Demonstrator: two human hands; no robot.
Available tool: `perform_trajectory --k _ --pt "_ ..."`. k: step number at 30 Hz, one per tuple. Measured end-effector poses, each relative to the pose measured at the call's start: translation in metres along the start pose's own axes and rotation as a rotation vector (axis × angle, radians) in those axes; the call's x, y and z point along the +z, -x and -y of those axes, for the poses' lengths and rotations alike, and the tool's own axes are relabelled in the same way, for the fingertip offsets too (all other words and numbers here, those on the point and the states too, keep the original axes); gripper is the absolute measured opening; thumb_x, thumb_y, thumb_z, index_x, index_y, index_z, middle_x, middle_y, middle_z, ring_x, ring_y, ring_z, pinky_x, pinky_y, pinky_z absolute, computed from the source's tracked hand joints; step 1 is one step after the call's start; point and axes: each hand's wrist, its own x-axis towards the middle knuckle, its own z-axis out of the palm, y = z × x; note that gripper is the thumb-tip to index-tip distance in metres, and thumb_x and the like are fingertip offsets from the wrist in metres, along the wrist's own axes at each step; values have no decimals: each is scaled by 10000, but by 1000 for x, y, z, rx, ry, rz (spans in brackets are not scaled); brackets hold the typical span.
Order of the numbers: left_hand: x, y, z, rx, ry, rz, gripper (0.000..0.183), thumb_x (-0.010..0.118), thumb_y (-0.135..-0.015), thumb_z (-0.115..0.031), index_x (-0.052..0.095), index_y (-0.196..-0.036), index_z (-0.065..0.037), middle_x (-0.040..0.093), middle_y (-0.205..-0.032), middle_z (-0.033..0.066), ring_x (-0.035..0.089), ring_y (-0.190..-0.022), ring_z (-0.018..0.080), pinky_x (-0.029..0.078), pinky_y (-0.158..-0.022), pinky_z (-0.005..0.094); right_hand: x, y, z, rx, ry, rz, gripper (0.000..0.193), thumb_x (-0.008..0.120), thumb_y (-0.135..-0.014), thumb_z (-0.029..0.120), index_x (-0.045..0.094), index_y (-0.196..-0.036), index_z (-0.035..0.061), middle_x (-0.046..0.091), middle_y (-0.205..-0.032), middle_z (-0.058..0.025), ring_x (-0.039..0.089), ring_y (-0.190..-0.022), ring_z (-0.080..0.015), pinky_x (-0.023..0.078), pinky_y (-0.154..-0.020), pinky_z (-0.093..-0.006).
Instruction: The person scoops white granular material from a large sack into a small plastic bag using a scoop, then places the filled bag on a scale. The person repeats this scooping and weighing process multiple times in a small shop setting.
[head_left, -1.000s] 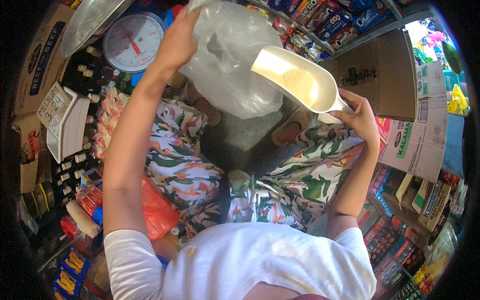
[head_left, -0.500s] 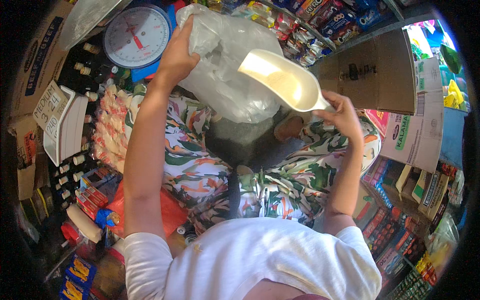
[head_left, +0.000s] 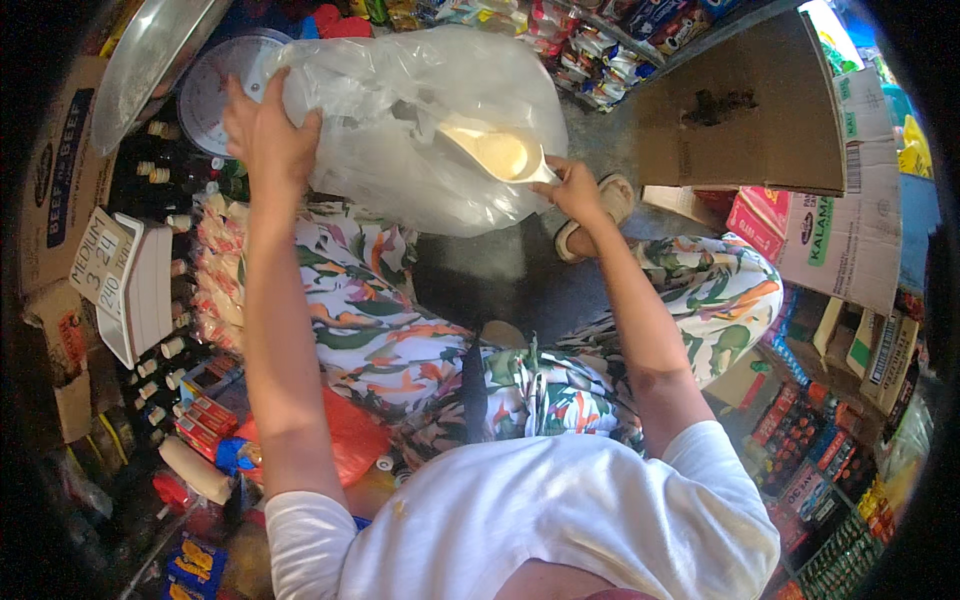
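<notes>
A large clear plastic bag (head_left: 400, 75) spreads in front of me above the floor. My left hand (head_left: 268, 135) is at its left edge, beside the dial scale, gripping the plastic with thumb and fingers, some fingers spread. In my right hand (head_left: 573, 190) is the handle of a white scoop (head_left: 500, 155). The scoop lies tilted over the right part of the bag, its tip pointing left against the plastic. A pale yellowish patch shows in its bowl; I cannot tell whether it is contents or light.
Behind my left hand stands a round dial scale (head_left: 205, 100), with a metal pan (head_left: 150, 75) next to it. Bottles (head_left: 160, 175) and a white tray with a handwritten card (head_left: 145, 290) line the left. Cardboard boxes (head_left: 740, 110) stand at right. Snack packets (head_left: 600, 70) fill the back.
My left hand has moved left and down, and the bag's edge has shifted left with it. My right hand has brought the scoop left, closer to the bag.
</notes>
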Motion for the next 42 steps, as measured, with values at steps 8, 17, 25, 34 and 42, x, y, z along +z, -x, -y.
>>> perform_trajectory --k 8,17,25,34,42 --pt "92 27 -94 217 108 910 178 535 -794 -96 650 -921 -48 587 -1060 163 563 -1011 306 471 -867 380 -25 -23 19 -28 -25 14 508 762 -717 158 592 -1180 38 677 -975 -110 617 -841 -128 476 -763 -279" --pt "215 40 -50 100 -38 947 233 527 -830 -192 664 -1005 -122 610 -1093 158 562 -1072 329 422 -915 498 -49 -3 7 57 -12 -24 501 778 -669 156 618 -1136 68 674 -969 -136 641 -883 -216 476 -782 -323" --pt "221 36 -27 308 -91 1042 440 445 -898 -377 525 -1214 -81 523 -1248 176 466 -1176 351 349 -1000 412 -23 -3 7 76 124 66 470 747 -676 267 637 -1122 169 659 -978 -158 629 -920 -319 487 -806 -409" --pt "203 35 -16 219 122 1156 463 550 -849 -138 439 -1294 -73 495 -1288 153 491 -1150 259 374 -981 322 -6 -1 32 92 148 36 499 737 -686 250 608 -1163 184 647 -1041 -129 613 -964 -312 487 -818 -409" --pt "149 27 -60 -711 1175 988 347 744 -714 -186 602 -945 31 613 -822 94 614 -769 190 487 -643 238 6 -15 -16 -131 -73 23 539 733 -664 331 609 -1162 167 657 -1024 -118 615 -969 -298 478 -853 -400"
